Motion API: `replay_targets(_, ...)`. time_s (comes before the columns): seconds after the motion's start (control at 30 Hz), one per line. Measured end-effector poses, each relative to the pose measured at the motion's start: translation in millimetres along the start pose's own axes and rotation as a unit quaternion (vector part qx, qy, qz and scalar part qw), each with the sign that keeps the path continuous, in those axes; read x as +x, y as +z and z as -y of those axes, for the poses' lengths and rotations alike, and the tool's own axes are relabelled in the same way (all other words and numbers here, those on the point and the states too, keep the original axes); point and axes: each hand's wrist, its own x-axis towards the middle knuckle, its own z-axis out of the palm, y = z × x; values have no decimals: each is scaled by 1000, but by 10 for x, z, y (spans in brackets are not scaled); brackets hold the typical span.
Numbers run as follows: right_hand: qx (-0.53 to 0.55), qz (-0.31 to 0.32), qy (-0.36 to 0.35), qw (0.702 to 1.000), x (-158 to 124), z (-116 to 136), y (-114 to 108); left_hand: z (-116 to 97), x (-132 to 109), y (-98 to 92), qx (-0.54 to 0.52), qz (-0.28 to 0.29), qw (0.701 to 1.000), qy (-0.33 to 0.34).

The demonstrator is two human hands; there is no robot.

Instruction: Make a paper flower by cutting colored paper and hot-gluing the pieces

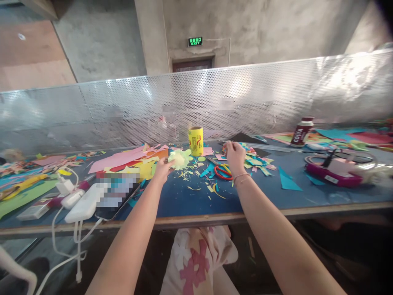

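Observation:
A pale yellow-green paper flower (179, 159) is pinched at its left side by my left hand (164, 169), just above the table. My right hand (236, 155) reaches over the paper scraps, with its fingers curled together; what they hold, if anything, is hidden. Beside that wrist lie red and yellow rings or loops (223, 172). A pile of cut paper scraps (258, 161) spreads to the right of the hand, and clear thin sticks (264, 146) lie behind it. Between my hands, farther back, a yellow tape roll (195, 141) stands upright.
A phone (118, 200) and white power bank (87, 203) with cables hanging over the edge lie at left. Coloured paper sheets (119, 159) lie behind them. A dark red bottle (302, 132) and purple power strip (333, 175) are at right. A perforated metal screen (129, 110) backs the table.

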Motion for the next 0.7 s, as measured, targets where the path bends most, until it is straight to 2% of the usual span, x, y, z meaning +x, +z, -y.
replay_targets(0.13,96,-190,9,977,120,39,-126,20,48,-55,17,-58,998,23)
replay_targets(0.2,125,-223,-1,967,164,32,-161,30,79,-93,22,-105,994,34)
replay_targets(0.27,137,-217,-13,967,172,21,-162,38,109,-129,23,-150,987,51)
replay_targets(0.33,117,-178,-30,977,133,20,-132,42,130,-152,19,-179,982,64)
replay_targets(0.4,69,-100,-47,991,50,32,-76,40,136,-156,10,-179,981,69)
replay_targets(0.47,-8,41,-59,997,-59,48,-7,30,129,-142,-7,-157,985,66)
replay_targets(0.5,-54,129,-65,988,-113,55,27,23,121,-130,-15,-144,987,63)
replay_targets(0.57,-142,276,-88,946,-198,60,79,4,102,-103,-28,-126,990,56)
replay_targets(0.6,-172,311,-106,929,-223,58,96,-6,91,-89,-31,-122,991,51)
replay_targets(0.63,-188,317,-125,921,-236,55,105,-15,81,-74,-31,-119,991,46)
replay_targets(0.7,-188,287,-152,927,-237,48,113,-28,58,-45,-29,-110,993,39)
